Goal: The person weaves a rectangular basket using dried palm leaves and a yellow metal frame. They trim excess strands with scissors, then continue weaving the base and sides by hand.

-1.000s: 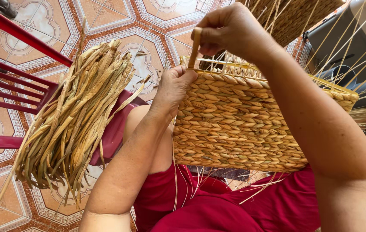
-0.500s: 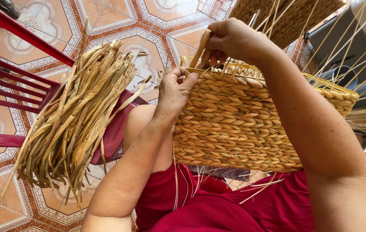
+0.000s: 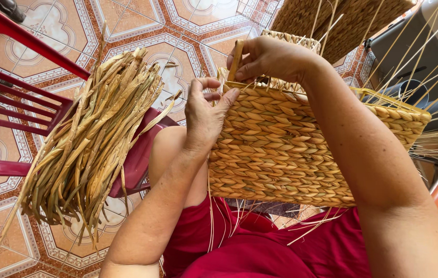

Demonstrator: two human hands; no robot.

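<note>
Chair [image 3: 18, 98] slats in red are seen at the far left, above a patterned tile floor [image 3: 188, 25]. Draped over the chair's edge, a thick bundle [image 3: 90, 149] of dried straw strands hangs down to the lower left. Just right of it, the left hand [image 3: 206, 116] is laid against the near left corner of a woven basket [image 3: 281, 154], thumb and fingers loosely spread along the top edge, nothing being pinched. The basket is held upright on the lap, over red clothing [image 3: 260, 247], its braided wall facing the camera. Above its rim, the right hand [image 3: 270, 59] is pressed together in a pinching grip on a flat straw strand [image 3: 235, 62], which stands upright from the rim. Thin stakes [image 3: 409, 56] are seen fanning up and to the right. More woven work [image 3: 342, 18] lies beyond, at the top.
</note>
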